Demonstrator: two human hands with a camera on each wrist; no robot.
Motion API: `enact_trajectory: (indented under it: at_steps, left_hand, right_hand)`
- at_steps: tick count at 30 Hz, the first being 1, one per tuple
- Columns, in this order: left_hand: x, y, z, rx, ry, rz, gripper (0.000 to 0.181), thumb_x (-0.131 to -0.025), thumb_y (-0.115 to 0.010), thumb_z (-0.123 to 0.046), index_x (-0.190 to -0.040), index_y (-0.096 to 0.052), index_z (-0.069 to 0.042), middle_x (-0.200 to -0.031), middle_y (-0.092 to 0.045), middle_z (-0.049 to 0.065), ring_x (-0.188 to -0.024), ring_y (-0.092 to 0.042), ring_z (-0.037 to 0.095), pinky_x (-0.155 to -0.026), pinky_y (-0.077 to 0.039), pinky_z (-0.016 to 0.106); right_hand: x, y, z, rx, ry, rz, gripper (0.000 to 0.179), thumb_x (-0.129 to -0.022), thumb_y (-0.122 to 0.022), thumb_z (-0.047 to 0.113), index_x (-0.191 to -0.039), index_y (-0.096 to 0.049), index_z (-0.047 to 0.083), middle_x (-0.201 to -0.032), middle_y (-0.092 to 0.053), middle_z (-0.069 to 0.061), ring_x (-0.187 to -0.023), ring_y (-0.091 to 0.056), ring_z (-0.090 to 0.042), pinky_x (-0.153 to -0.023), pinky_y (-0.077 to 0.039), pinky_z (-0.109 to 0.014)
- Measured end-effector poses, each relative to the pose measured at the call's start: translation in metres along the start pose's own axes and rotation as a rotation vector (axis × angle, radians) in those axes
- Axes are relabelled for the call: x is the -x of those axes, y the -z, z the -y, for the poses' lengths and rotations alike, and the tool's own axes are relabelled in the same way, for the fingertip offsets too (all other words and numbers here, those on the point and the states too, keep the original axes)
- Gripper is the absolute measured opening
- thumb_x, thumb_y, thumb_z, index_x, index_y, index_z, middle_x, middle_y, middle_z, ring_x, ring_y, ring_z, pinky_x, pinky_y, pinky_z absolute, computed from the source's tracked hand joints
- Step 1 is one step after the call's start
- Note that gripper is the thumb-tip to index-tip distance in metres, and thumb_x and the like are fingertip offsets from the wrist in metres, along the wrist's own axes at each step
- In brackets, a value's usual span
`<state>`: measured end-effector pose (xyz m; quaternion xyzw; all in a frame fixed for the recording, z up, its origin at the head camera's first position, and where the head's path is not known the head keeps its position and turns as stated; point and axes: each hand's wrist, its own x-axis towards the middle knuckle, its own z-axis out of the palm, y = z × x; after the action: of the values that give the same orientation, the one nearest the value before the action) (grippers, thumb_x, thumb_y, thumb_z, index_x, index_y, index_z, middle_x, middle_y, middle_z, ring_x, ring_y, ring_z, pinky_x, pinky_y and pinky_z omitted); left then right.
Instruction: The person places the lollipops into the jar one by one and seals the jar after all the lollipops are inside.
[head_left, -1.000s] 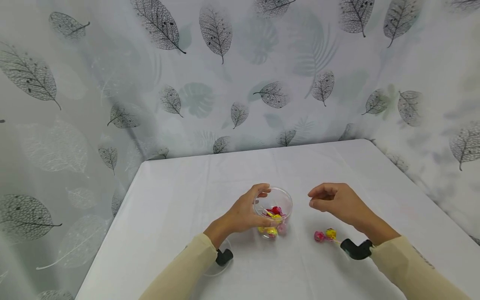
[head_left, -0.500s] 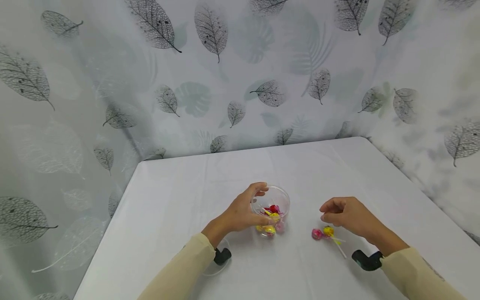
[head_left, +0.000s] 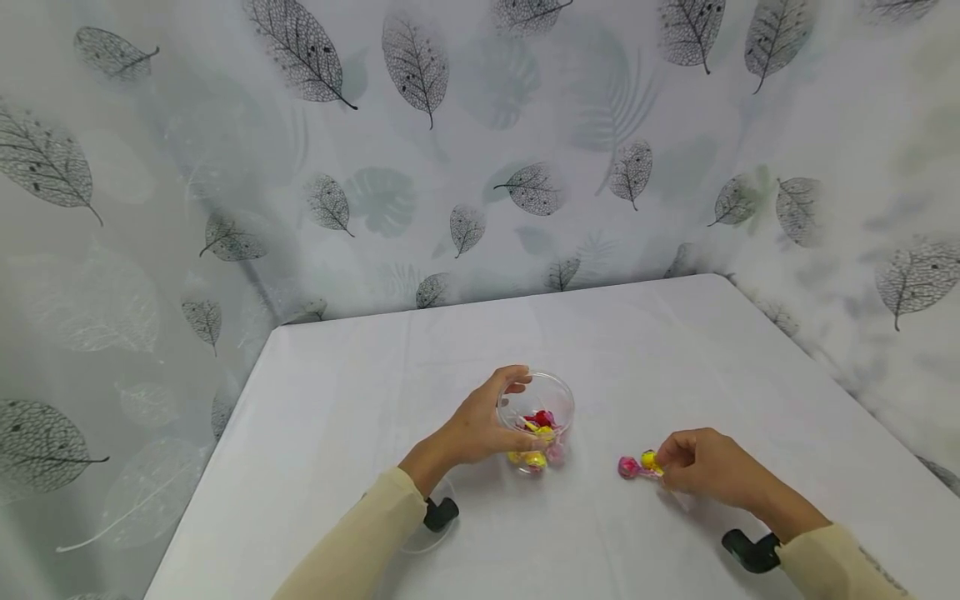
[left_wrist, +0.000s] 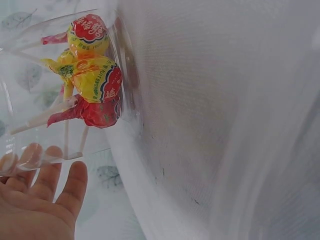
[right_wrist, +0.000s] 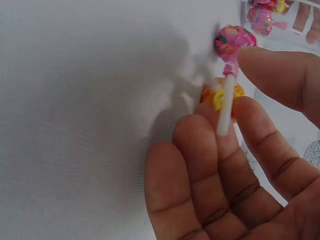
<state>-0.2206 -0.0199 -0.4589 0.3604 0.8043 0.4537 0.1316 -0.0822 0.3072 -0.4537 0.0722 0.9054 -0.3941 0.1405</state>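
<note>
My left hand grips a clear plastic cup from its left side. Inside lie several wrapped lollipops, red, yellow and pink, with sticks pointing toward the mouth in the left wrist view. To the right, my right hand is low over the table at two loose lollipops. The pink lollipop has its white stick passing between thumb and fingers in the right wrist view, where a gap shows between thumb and forefinger. Beyond the stick is the yellow lollipop, partly covered by the fingers.
Both hands work over a white-covered table. A clear round piece, like a lid, lies partly hidden beneath the left wrist. A leaf-patterned curtain borders the table at the back and sides.
My right hand has come down and to the right, from above the table to the two loose lollipops. The left hand keeps its grip on the cup in about the same place.
</note>
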Motion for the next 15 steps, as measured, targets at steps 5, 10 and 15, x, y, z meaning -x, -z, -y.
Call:
enact_trajectory:
  at_steps: [5, 10, 15]
  left_hand:
    - [0.0002, 0.0001, 0.0013, 0.006, -0.001, 0.004, 0.097, -0.08, -0.092, -0.036, -0.157, -0.035, -0.021, -0.156, -0.05, 0.001, -0.143, -0.047, 0.016, -0.118, -0.04, 0.049]
    - [0.0003, 0.0006, 0.0008, 0.001, -0.012, 0.004, 0.097, -0.079, -0.093, -0.033, -0.156, -0.036, -0.022, -0.155, -0.051, 0.0, -0.143, -0.048, 0.016, -0.117, -0.04, 0.05]
    - [-0.0001, 0.0006, 0.0007, -0.002, -0.015, 0.005, 0.097, -0.079, -0.093, -0.034, -0.156, -0.036, -0.022, -0.155, -0.051, 0.003, -0.143, -0.048, 0.016, -0.117, -0.04, 0.049]
  right_hand:
    - [-0.0016, -0.0037, -0.0008, 0.03, 0.006, -0.021, 0.015, -0.084, -0.079, 0.002, -0.096, -0.07, 0.005, -0.081, -0.063, -0.002, -0.077, -0.055, -0.018, -0.061, -0.047, -0.027]
    - [-0.0014, -0.0035, 0.0002, 0.063, 0.015, -0.038, 0.01, -0.085, -0.078, 0.003, -0.093, -0.073, 0.006, -0.081, -0.064, 0.0, -0.075, -0.055, -0.017, -0.06, -0.047, -0.027]
    - [-0.0012, -0.0019, 0.0007, 0.079, 0.023, -0.043, 0.004, -0.088, -0.077, 0.007, -0.092, -0.076, 0.007, -0.081, -0.067, 0.002, -0.073, -0.055, -0.017, -0.059, -0.046, -0.028]
